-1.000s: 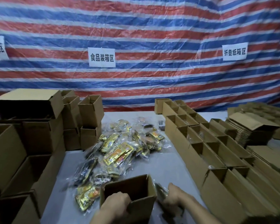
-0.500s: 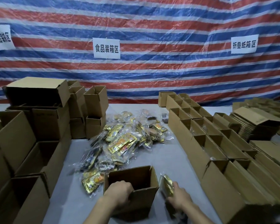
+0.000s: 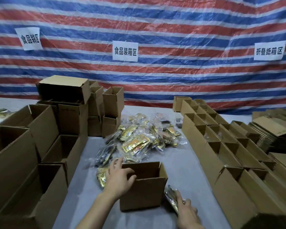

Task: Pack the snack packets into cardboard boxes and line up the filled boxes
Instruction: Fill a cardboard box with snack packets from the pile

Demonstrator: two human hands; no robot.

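An open cardboard box [image 3: 145,194] stands on the grey table in front of me. My left hand [image 3: 119,179] rests on its left rim, fingers spread over the edge. Just right of the box, my right hand [image 3: 186,212] presses a stack of shiny snack packets [image 3: 171,198] against the table. Behind the box lies a loose pile of yellow and gold snack packets [image 3: 139,139] in clear wrappers.
Open empty boxes [image 3: 221,146] run in rows along the right side. Larger open boxes [image 3: 31,146] stand and stack on the left. Flat folded cartons [image 3: 267,133] pile at far right. A striped tarp with paper signs [image 3: 125,51] hangs behind.
My left hand has shifted from the near left corner of the box up to its left rim. The view has tilted up. My right hand stays on the packets beside the box.
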